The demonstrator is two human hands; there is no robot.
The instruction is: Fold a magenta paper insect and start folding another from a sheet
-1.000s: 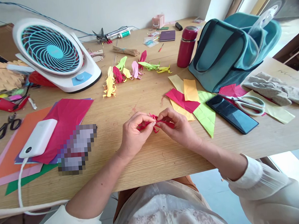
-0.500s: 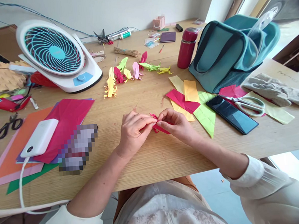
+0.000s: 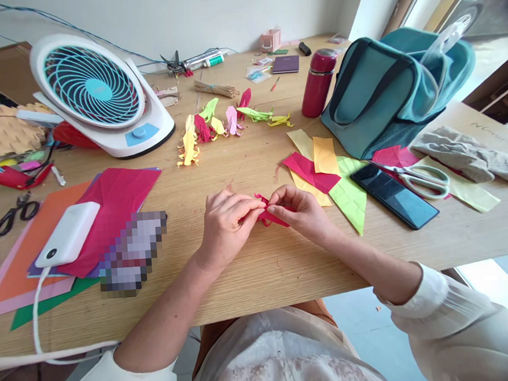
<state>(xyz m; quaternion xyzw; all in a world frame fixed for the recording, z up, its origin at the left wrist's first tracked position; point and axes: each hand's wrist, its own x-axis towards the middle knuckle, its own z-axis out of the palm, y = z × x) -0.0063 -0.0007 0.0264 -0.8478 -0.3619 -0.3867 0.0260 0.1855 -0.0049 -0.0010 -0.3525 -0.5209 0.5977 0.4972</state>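
A small red folded paper piece (image 3: 269,214) sits between both hands just above the wooden table (image 3: 259,271). My left hand (image 3: 226,227) pinches its left end, fingers curled together. My right hand (image 3: 301,211) pinches the right end with thumb and forefinger. Most of the paper is hidden by the fingers. To the right lie loose paper scraps (image 3: 322,171) in red, yellow, orange and green. Several finished folded paper figures (image 3: 215,126) lie farther back in the middle.
A white and teal fan (image 3: 94,91) stands back left; a white power bank (image 3: 68,233) rests on coloured paper sheets (image 3: 115,200). A dark phone (image 3: 393,195), scissors (image 3: 422,176), teal bag (image 3: 390,88) and red flask (image 3: 318,81) are right. Black scissors (image 3: 10,214) lie far left.
The hands drew slightly closer together on the red paper and my left fingers shifted along it; the camera view drifted a little. Nothing else moved.
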